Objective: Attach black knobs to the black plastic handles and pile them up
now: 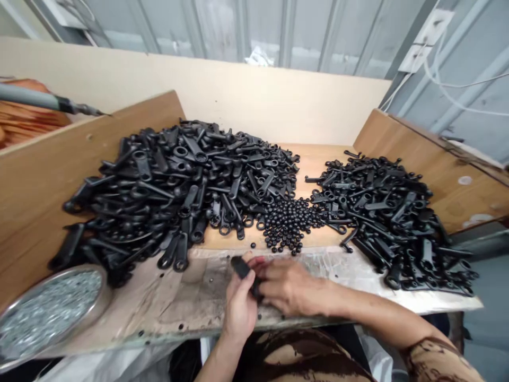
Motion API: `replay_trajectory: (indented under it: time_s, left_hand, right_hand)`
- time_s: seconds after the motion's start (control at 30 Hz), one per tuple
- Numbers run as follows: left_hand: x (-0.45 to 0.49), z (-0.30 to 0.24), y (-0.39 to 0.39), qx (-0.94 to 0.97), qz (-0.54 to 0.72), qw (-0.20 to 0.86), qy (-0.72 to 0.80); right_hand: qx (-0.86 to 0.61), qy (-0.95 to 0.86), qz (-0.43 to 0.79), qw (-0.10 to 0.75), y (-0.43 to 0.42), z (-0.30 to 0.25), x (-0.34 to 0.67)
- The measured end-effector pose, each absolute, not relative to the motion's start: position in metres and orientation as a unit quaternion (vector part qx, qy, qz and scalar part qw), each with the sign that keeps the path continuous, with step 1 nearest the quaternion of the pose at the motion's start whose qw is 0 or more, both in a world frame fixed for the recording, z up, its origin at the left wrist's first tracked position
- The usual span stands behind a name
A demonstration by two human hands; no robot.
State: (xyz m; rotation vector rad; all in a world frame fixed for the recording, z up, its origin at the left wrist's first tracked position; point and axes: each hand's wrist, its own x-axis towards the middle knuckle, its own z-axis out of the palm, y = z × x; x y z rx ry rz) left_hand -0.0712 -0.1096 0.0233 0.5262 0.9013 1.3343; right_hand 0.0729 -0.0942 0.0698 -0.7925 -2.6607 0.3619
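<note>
Above the front edge of the bench, my left hand (242, 305) grips a black crank handle (241, 267) between thumb and fingers, its rounded end tilted up to the left. My right hand (288, 286) is closed against the lower right end of the same handle. Its fingers are bent and slightly blurred, and they hide that end; any small part there cannot be seen. Just beyond my hands lies a heap of small black round caps (288, 223). A large pile of black crank handles (194, 175) spreads behind to the left.
Another pile of black handles (382, 207) lies at the right. A round metal bowl (104, 297) of small shiny metal pieces stands at front left. Wooden side boards (35, 180) and a pale back board (318, 98) enclose the bench. A grey power screwdriver (35, 97) points in from the left.
</note>
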Motion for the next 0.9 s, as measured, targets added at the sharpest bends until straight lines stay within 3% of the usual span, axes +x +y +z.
replay_trajectory:
  time_s: [0.1, 0.27, 0.4, 0.57, 0.9]
  left_hand:
    - [-0.073, 0.02, -0.107, 0.155, 0.577, 0.672, 0.438]
    - [-0.092, -0.013, -0.107, 0.173, 0.599, 0.608, 0.492]
    - [-0.096, -0.032, -0.104, 0.217, 0.581, 0.57, 0.538]
    - [-0.091, -0.034, -0.101, 0.258, 0.558, 0.543, 0.572]
    - [-0.092, -0.034, -0.102, 0.277, 0.535, 0.527, 0.599]
  right_hand:
    - [-0.258, -0.931, 0.167, 0.198, -0.098, 0.061, 0.085]
    - [-0.518, -0.811, 0.029, 0.27, -0.045, 0.056, 0.182]
    - [-0.634, -0.756, -0.045, 0.158, 0.009, 0.059, 0.231]
    - [-0.621, -0.782, -0.046, -0.023, 0.07, 0.068, 0.216]
    - [-0.647, -0.75, 0.042, -0.129, 0.132, 0.05, 0.188]
